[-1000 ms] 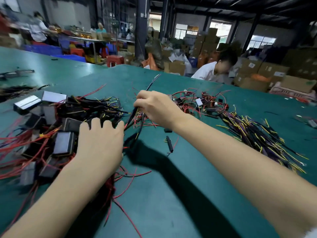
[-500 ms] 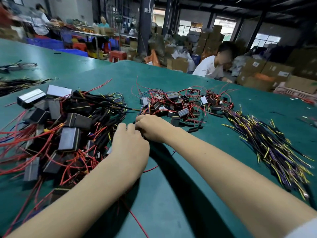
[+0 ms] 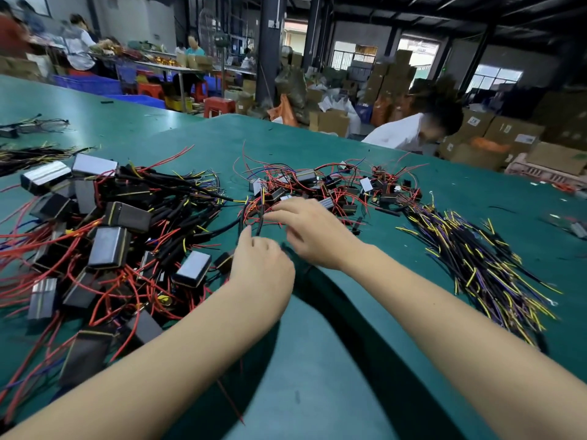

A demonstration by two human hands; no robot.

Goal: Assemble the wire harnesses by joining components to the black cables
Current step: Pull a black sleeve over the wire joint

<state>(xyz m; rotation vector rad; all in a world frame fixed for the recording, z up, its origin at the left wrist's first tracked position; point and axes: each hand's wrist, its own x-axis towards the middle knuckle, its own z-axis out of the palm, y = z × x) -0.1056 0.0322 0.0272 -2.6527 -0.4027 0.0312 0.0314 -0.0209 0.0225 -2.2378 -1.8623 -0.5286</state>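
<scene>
A black cable (image 3: pixel 259 217) stands up between the two hands near the middle of the green table (image 3: pixel 333 360), its upper end among the red wires. The left hand (image 3: pixel 262 268) sits just below it with fingers curled toward the cable's lower end; whether they actually pinch it cannot be told, since the back of the hand hides the fingertips. The right hand (image 3: pixel 314 231) reaches across from the right, its fingers stretched out and slightly blurred, the tips close to the cable's upper part, holding nothing that shows.

Just behind the right hand lies a tangle of small black components with red wires (image 3: pixel 324 185). To the left spreads a larger heap of black box-shaped modules with red leads and black sleeved cables (image 3: pixel 111 236). To the right a fan of thin black, yellow and purple wires (image 3: pixel 476 262) lies on the table, well apart from the hands.

At the far edge of the table a person in a white shirt (image 3: pixel 400 134) leans down, with stacked cardboard boxes (image 3: pixel 508 134) behind.
</scene>
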